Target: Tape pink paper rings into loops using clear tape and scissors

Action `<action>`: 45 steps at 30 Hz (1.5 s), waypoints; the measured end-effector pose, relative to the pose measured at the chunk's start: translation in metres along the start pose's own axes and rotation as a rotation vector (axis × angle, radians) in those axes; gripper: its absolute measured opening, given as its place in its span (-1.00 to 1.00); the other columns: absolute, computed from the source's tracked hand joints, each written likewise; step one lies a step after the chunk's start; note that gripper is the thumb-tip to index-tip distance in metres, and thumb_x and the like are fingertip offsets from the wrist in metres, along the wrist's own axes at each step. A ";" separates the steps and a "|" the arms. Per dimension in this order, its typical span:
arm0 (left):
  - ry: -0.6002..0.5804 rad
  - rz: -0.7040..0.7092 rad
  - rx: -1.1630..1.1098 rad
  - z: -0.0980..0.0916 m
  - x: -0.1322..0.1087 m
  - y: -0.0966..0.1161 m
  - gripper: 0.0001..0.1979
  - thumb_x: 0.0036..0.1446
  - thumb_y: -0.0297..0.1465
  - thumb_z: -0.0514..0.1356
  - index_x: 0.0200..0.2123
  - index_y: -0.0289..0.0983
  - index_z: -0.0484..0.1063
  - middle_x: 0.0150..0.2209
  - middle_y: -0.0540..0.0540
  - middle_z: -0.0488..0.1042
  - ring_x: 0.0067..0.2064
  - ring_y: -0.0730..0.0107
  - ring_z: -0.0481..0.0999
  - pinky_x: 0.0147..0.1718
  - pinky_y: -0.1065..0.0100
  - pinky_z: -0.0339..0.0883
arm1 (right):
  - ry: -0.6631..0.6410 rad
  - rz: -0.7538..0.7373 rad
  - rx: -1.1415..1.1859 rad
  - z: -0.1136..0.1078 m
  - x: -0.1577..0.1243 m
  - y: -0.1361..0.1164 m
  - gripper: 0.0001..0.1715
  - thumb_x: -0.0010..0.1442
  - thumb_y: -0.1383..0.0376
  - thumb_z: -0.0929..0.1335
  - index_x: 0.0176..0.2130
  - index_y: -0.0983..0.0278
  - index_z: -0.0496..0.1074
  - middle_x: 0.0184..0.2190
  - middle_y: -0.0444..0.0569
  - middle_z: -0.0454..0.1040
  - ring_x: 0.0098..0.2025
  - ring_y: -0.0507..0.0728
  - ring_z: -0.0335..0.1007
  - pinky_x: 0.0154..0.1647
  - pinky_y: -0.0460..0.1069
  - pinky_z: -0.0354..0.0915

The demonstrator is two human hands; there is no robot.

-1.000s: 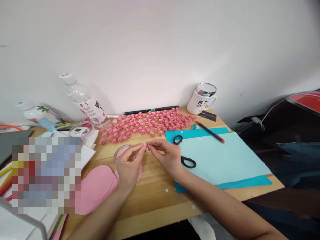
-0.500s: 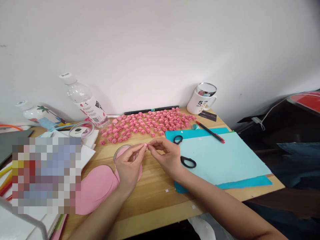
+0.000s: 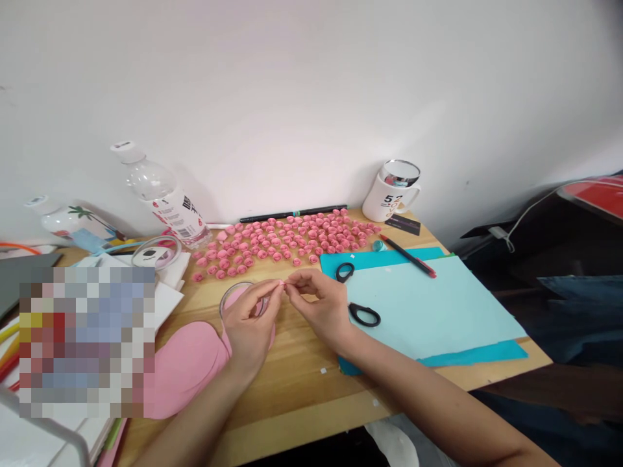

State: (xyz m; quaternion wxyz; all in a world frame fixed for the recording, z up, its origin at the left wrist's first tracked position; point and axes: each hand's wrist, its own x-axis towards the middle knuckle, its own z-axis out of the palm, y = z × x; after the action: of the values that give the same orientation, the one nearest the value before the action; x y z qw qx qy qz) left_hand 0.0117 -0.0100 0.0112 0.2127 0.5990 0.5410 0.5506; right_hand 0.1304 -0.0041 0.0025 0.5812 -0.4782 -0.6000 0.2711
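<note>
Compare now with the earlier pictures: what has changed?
Only the view: the scene sits slightly further left in the picture. Nothing was visibly taken or released. The left hand and right hand still pinch the pink piece; pink rolls and scissors stayed put.

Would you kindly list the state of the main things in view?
Left hand, pinched on a small pink piece
Right hand, pinched at that piece
Clear bottle, upright, capped
White mug, upright
Scissors, handles spread, blades hidden
Pink rolls, coiled
Pink discs, flat, overlapping
Light blue sheet, flat
</note>
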 end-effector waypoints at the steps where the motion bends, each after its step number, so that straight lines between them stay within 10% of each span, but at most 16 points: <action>1: -0.002 0.003 0.000 0.000 0.000 0.000 -0.90 -0.02 -0.41 0.24 -0.38 -0.18 0.55 -0.36 -0.03 0.59 -0.32 0.34 0.54 -0.22 0.30 0.42 | -0.005 0.000 -0.005 0.000 0.000 0.000 -0.93 0.07 0.34 0.32 -0.34 0.24 0.40 -0.43 -0.09 0.49 -0.42 0.04 0.45 -0.34 -0.03 0.46; 30: -0.169 -0.127 -0.104 0.006 -0.004 -0.011 -0.73 -0.03 -0.38 0.22 -0.19 -0.22 0.48 -0.27 -0.10 0.54 -0.27 0.32 0.51 -0.24 0.35 0.38 | 0.006 0.503 0.292 0.004 0.004 0.002 -0.80 -0.13 0.30 0.39 -0.41 0.29 0.34 -0.55 -0.13 0.42 -0.50 0.03 0.40 -0.45 -0.07 0.37; 45: -0.120 -0.313 -0.232 0.006 0.002 -0.007 -0.88 -0.07 -0.38 0.25 -0.38 -0.23 0.54 -0.42 -0.03 0.54 -0.37 0.40 0.50 -0.33 0.40 0.38 | -0.014 0.445 0.316 0.007 -0.001 -0.003 -0.87 -0.09 0.34 0.37 -0.44 0.26 0.32 -0.52 -0.15 0.42 -0.46 0.02 0.40 -0.41 -0.08 0.36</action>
State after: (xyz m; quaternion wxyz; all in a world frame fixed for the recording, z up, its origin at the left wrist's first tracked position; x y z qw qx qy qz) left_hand 0.0135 -0.0041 0.0038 0.3953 0.5110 0.5467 0.5328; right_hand 0.1230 -0.0050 0.0038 0.5706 -0.4997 -0.4347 0.4856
